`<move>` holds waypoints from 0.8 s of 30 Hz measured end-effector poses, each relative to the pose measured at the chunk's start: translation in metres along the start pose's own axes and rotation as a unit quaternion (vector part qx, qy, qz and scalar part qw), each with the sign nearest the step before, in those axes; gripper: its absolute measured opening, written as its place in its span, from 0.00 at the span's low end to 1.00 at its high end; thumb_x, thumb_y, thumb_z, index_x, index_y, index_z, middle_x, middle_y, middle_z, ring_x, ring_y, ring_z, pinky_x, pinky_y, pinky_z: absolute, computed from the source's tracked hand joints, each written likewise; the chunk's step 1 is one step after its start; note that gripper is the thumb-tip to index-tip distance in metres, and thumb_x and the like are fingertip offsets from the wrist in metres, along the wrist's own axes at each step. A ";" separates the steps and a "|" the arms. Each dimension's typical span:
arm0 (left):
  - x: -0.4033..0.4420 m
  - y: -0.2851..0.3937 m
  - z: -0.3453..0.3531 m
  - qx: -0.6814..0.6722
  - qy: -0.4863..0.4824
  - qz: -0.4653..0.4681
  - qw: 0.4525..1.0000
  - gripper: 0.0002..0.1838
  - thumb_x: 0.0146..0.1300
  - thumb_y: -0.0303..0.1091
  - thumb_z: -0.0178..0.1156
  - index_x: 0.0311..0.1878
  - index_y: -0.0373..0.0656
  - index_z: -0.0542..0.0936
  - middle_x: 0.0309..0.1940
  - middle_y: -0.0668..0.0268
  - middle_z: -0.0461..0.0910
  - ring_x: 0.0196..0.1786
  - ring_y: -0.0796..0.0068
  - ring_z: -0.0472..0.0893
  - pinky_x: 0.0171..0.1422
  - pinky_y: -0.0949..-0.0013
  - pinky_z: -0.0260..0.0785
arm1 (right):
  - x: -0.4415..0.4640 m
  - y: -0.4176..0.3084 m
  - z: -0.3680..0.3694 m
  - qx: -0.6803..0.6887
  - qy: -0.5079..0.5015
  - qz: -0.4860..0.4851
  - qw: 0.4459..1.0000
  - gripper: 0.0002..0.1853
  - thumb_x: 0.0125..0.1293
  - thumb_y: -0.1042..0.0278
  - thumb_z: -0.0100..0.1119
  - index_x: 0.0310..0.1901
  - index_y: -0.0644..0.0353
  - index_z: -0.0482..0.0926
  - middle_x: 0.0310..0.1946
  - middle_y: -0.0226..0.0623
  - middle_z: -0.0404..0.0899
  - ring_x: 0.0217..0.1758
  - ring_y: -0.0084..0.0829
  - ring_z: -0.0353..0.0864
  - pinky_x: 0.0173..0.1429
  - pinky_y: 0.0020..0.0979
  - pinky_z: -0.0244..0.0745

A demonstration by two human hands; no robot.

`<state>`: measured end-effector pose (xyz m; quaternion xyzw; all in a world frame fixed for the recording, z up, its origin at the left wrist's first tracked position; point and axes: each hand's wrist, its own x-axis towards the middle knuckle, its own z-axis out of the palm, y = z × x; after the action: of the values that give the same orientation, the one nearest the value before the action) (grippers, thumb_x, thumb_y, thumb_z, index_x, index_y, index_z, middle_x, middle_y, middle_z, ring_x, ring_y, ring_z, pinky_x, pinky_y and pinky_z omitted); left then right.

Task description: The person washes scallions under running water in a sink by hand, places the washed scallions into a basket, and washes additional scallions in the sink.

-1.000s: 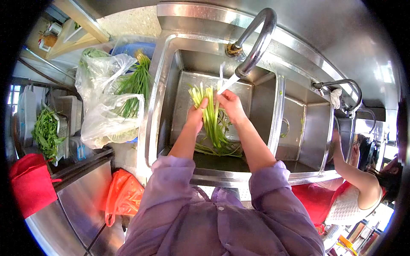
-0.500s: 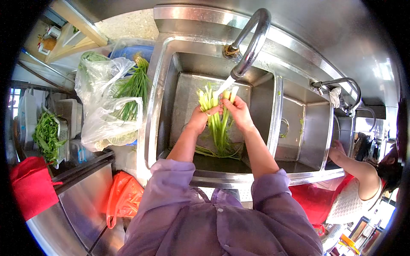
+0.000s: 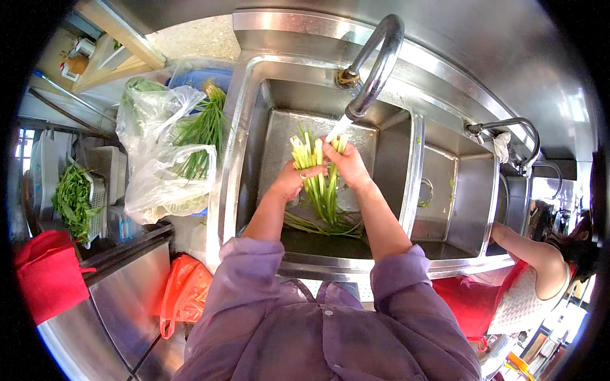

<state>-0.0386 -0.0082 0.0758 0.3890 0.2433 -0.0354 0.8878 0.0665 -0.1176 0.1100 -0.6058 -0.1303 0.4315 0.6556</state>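
Note:
A bunch of pale-green vegetable stalks (image 3: pixel 325 197), perhaps celery, hangs over the left sink basin (image 3: pixel 267 152), whitish ends up. My left hand (image 3: pixel 291 180) is closed round the bunch from its left side, thumb across the stalks. On the right, my right hand (image 3: pixel 347 164) grips some stalks close to their upper ends. Water runs from the curved faucet (image 3: pixel 376 70) onto the stalk ends and my right fingers. Below, the green lower ends trail near the basin floor, where long green strands (image 3: pixel 302 223) lie. Parts of my fingers are hidden behind the stalks.
To the left are a plastic bag (image 3: pixel 152 171) of vegetables and a bundle of thin green stems (image 3: pixel 206 133). Leafy greens (image 3: pixel 74 200) fill a basket farther left. A second basin (image 3: pixel 437 197) adjoins on the right; beyond it, a co-worker's arm (image 3: pixel 527 244) reaches into another sink.
My right hand has shifted slightly left and down, closer to the bunch in my left hand. The stalks it grips have come nearer the others. Water still runs.

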 end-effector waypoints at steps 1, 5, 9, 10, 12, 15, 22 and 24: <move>0.001 0.002 0.001 -0.007 0.001 0.011 1.000 0.18 0.49 0.27 0.63 0.45 0.38 0.73 0.37 0.65 0.77 0.41 0.72 0.76 0.46 0.69 0.69 | 0.001 0.005 0.000 0.000 0.000 0.000 1.000 0.13 0.60 0.67 0.54 0.44 0.63 0.73 0.31 0.27 0.75 0.34 0.18 0.71 0.42 0.23 0.67; 0.017 0.007 0.013 0.154 0.074 0.014 0.985 0.19 0.48 0.28 0.64 0.44 0.38 0.73 0.36 0.64 0.77 0.39 0.72 0.77 0.45 0.69 0.70 | -0.004 0.002 0.002 -0.109 0.083 -0.075 0.988 0.11 0.58 0.67 0.57 0.39 0.63 0.74 0.27 0.29 0.75 0.31 0.20 0.72 0.38 0.22 0.69; 0.013 0.015 0.013 0.079 -0.058 0.005 0.995 0.19 0.48 0.30 0.65 0.44 0.39 0.74 0.35 0.62 0.77 0.35 0.71 0.78 0.42 0.68 0.71 | 0.008 0.002 -0.031 -0.027 0.052 -0.018 0.998 0.11 0.57 0.65 0.58 0.38 0.63 0.75 0.32 0.28 0.76 0.35 0.18 0.71 0.43 0.23 0.67; 0.015 0.012 0.008 0.095 -0.011 0.001 0.995 0.18 0.48 0.30 0.65 0.43 0.39 0.74 0.35 0.62 0.77 0.36 0.71 0.78 0.41 0.68 0.71 | 0.007 -0.002 -0.028 -0.069 0.041 -0.030 0.996 0.11 0.56 0.65 0.58 0.38 0.63 0.75 0.31 0.29 0.76 0.36 0.19 0.72 0.43 0.24 0.68; 0.023 0.007 0.005 0.100 0.064 0.037 0.992 0.17 0.49 0.31 0.64 0.42 0.38 0.73 0.35 0.62 0.77 0.36 0.70 0.77 0.38 0.69 0.71 | 0.002 -0.005 -0.019 -0.114 0.009 -0.054 0.992 0.15 0.53 0.65 0.62 0.40 0.63 0.74 0.31 0.31 0.76 0.36 0.21 0.72 0.43 0.26 0.69; 0.031 0.011 0.003 0.034 0.116 0.000 0.993 0.17 0.50 0.33 0.63 0.42 0.38 0.73 0.36 0.63 0.77 0.35 0.72 0.77 0.38 0.69 0.71 | -0.006 -0.001 -0.011 -0.260 -0.014 -0.053 0.964 0.18 0.50 0.68 0.64 0.42 0.63 0.72 0.30 0.26 0.73 0.34 0.21 0.69 0.42 0.25 0.67; 0.029 0.026 -0.003 0.009 0.045 -0.037 0.998 0.15 0.50 0.32 0.63 0.40 0.37 0.74 0.34 0.62 0.77 0.34 0.70 0.78 0.37 0.68 0.71 | 0.001 0.004 -0.035 -0.138 -0.035 0.001 0.990 0.15 0.54 0.75 0.57 0.45 0.64 0.72 0.30 0.29 0.75 0.33 0.20 0.72 0.41 0.23 0.68; 0.025 0.027 -0.006 0.047 0.048 -0.040 0.997 0.16 0.47 0.30 0.65 0.40 0.37 0.74 0.33 0.61 0.77 0.34 0.68 0.78 0.39 0.67 0.72 | -0.008 -0.011 -0.039 -0.115 -0.058 0.029 0.991 0.13 0.56 0.74 0.55 0.44 0.65 0.72 0.31 0.29 0.75 0.32 0.19 0.72 0.41 0.22 0.67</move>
<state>-0.0124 0.0180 0.0784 0.4216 0.2990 -0.0634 0.8537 0.0936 -0.1491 0.1136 -0.6547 -0.1987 0.4668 0.5604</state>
